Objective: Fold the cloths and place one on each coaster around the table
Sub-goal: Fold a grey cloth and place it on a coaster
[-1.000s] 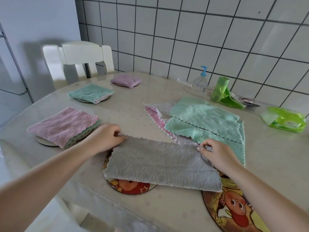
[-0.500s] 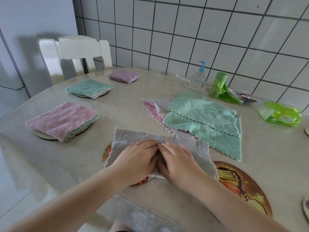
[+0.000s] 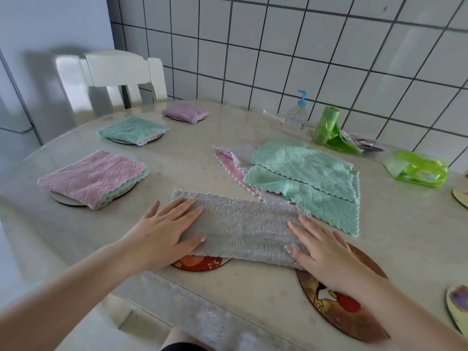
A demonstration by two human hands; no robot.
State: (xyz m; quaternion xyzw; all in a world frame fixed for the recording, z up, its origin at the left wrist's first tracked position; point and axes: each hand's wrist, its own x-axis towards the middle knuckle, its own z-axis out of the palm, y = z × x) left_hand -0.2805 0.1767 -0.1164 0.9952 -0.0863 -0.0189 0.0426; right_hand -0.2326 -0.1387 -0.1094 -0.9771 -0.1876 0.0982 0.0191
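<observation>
A grey cloth [image 3: 243, 224], folded into a long strip, lies at the table's near edge over a red picture coaster [image 3: 202, 264]. My left hand [image 3: 164, 229] presses flat on its left end and my right hand [image 3: 321, 247] flat on its right end, fingers spread. A second picture coaster [image 3: 354, 310] shows under my right wrist. A pile of unfolded cloths, green [image 3: 309, 173] over pink and grey [image 3: 229, 160], lies just behind. Folded cloths rest on coasters to the left: pink [image 3: 93, 177], green [image 3: 133, 129] and purple [image 3: 186, 112].
A sanitiser pump bottle [image 3: 297, 114], a roll of green bags [image 3: 329, 127] and a green wipes pack [image 3: 417, 168] stand along the tiled wall. More coasters [image 3: 457, 307] peek in at the right edge. A white chair [image 3: 114, 74] stands behind the table's far left.
My hands, together at the cloth's middle half a second ago, have slid apart to its two ends, smoothing the grey strip flat. The view has shifted slightly.
</observation>
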